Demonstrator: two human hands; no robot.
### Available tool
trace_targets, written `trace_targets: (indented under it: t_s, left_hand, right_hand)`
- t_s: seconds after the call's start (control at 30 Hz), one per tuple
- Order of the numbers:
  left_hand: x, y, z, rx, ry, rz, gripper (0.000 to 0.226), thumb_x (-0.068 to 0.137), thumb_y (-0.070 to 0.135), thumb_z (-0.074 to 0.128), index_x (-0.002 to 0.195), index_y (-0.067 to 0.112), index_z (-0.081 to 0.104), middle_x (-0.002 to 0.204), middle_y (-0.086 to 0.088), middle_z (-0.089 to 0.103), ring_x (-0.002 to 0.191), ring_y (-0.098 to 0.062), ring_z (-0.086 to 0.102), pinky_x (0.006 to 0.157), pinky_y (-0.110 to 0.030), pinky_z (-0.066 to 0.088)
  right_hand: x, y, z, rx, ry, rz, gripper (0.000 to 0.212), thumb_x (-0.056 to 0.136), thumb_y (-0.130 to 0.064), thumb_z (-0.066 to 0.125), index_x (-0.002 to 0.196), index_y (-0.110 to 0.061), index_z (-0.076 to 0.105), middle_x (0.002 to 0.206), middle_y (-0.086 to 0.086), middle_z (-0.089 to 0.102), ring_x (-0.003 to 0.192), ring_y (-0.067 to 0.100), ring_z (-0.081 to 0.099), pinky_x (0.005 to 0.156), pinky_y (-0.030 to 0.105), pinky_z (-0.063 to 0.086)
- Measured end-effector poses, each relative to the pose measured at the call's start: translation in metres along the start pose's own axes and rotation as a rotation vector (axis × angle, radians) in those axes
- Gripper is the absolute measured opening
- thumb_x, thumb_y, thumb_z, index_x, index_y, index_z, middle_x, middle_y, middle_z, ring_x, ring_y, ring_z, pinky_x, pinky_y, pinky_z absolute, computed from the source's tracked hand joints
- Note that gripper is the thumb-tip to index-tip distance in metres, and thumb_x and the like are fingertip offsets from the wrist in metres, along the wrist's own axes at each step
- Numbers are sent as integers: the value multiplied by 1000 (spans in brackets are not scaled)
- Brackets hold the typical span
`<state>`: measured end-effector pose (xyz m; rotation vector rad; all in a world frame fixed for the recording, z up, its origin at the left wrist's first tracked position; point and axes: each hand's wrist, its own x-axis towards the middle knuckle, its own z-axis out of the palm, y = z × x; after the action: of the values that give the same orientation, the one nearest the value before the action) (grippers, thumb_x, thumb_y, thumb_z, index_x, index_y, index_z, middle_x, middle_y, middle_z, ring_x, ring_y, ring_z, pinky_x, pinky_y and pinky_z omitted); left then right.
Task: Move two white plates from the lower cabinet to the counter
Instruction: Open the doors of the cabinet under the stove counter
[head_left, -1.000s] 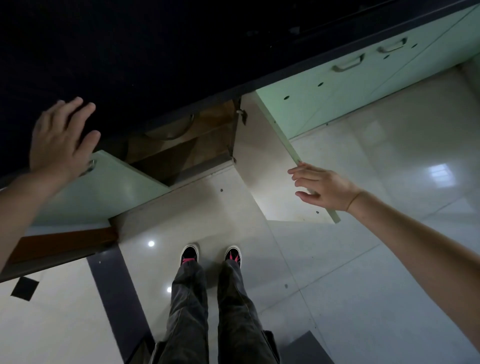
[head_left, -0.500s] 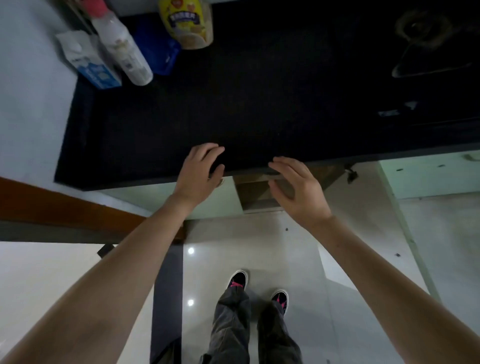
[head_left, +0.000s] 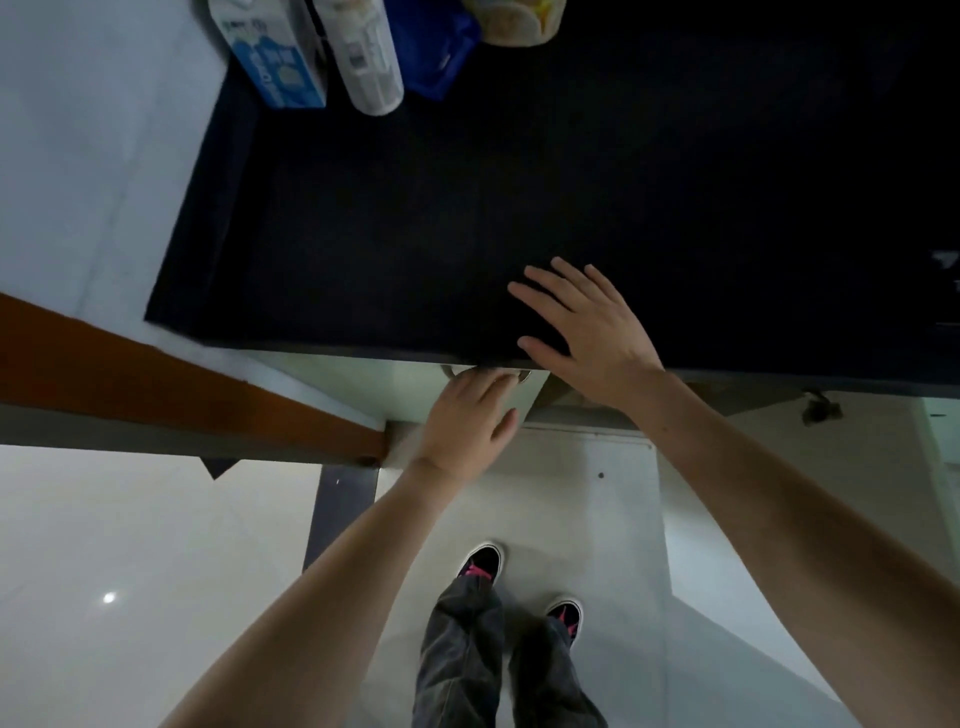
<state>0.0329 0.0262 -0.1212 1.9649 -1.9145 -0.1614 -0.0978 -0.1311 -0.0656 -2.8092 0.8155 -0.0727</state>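
Note:
No white plate shows in the head view. The black counter (head_left: 519, 208) fills the upper part of the frame. My right hand (head_left: 587, 322) lies flat on its front edge with fingers spread, holding nothing. Below the edge, my left hand (head_left: 467, 421) reaches up to the metal handle (head_left: 523, 375) of the pale green left cabinet door (head_left: 374, 384); its fingers curl around the handle, their tips partly hidden under the counter. Beside that door the lower cabinet opening (head_left: 566, 400) is a dark gap whose inside is out of sight. The right cabinet door (head_left: 571, 499) stands swung out over the floor.
A blue and white carton (head_left: 275, 62), a white bottle (head_left: 363, 57), a blue pouch (head_left: 441, 52) and a jar (head_left: 514, 21) stand at the counter's back left. A brown wooden frame (head_left: 182, 384) runs along the left. My shoes (head_left: 480, 561) stand on the pale tiled floor.
My head has come up over the counter. My right hand left the open door's edge and now rests on the countertop. My left hand dropped from the counter edge to the left door's handle.

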Motion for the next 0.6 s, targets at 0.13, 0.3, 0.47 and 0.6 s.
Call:
trace_targets:
  t_s: [0.13, 0.3, 0.47, 0.6]
  left_hand:
    - [9, 3, 10, -51, -58, -150, 28, 87, 30, 66, 101, 6, 69, 90, -9, 73, 84, -29, 68, 77, -37, 52]
    - [3, 14, 7, -197, 10, -376, 33, 88, 29, 69, 65, 5, 67, 58, -8, 65, 57, -29, 61, 61, -36, 47]
    - [-48, 21, -1, -254, -57, -367, 32, 91, 31, 66, 74, 5, 73, 70, -9, 72, 72, -29, 66, 71, -37, 51]
    - [-87, 23, -15, -264, -105, -315, 20, 87, 21, 71, 81, 3, 78, 83, -10, 78, 84, -30, 71, 83, -36, 53]
  right_hand:
    - [-1, 2, 4, 20, 46, 1, 61, 97, -56, 36, 151, -29, 34, 158, -3, 36, 150, 20, 21, 123, 42, 12]
    - [-1, 2, 2, 34, 52, -2, 61, 96, -58, 36, 151, -30, 35, 158, -3, 36, 150, 20, 22, 123, 41, 11]
    - [0, 1, 4, 21, 52, 1, 61, 97, -60, 33, 151, -33, 33, 158, -5, 35, 149, 20, 22, 122, 38, 8]
    - [2, 1, 4, -1, 32, 8, 61, 96, -61, 32, 151, -35, 30, 159, -6, 34, 150, 20, 20, 121, 37, 6]
